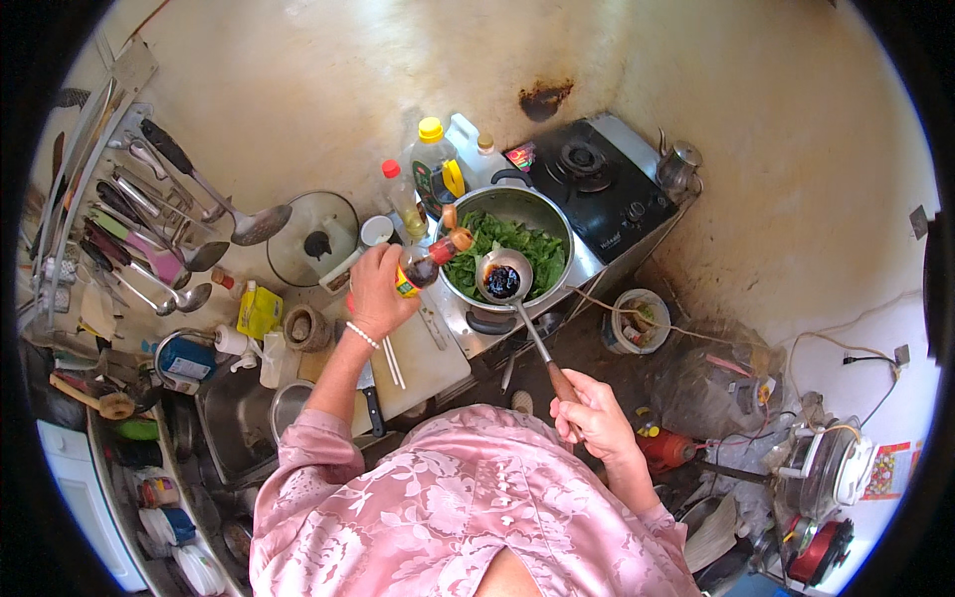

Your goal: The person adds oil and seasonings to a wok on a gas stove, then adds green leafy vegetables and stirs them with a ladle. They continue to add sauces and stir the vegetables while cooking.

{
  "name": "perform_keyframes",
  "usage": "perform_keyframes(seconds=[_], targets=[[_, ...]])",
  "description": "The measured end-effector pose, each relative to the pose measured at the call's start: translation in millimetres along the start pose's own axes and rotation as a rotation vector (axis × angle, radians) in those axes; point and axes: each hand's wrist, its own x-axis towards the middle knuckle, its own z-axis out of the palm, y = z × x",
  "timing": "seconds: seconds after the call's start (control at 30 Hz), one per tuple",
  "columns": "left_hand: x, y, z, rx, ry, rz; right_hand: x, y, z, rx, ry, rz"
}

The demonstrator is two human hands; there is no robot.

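Observation:
My left hand (380,291) is closed around a bottle of dark sauce (419,274), tilted with its neck towards the pot. The orange cap is flipped back at its mouth. My right hand (593,414) grips the wooden handle of a metal ladle (531,261), whose bowl is over the pot's near side. Dark liquid (501,281) lies in the ladle's bowl. Leafy greens (545,246) fill much of the two-handled metal pot (565,224) under it. Whether sauce is flowing from the bottle cannot be told.
Oil bottles (433,168) stand behind the pot, beside a black gas stove (612,179). A cutting board (440,373) with chopsticks (393,362) and a black-handled knife (371,395) lies nearer me. A glass lid (336,239) leans at left, above a sink (235,425). A bucket (615,336) stands right.

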Motion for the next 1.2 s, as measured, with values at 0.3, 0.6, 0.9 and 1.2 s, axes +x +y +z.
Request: perform_keyframes(seconds=[0.3, 0.6, 0.9, 1.2], targets=[[-73, -12, 49, -1.076, 0.054, -0.543, 52, -2, 17, 0.078, 0.087, -0.02], [-109, -52, 14, -1.478, 0.199, -0.733, 25, 8, 8, -0.895, 0.387, -0.177], [-100, -86, -42, -1.234, 0.354, -0.561, 74, 35, 31, -1.657, 0.448, -0.313], [-82, -136, -91, -1.043, 0.424, -0.544, 103, 30, 36, -1.846, 0.466, -0.211]])
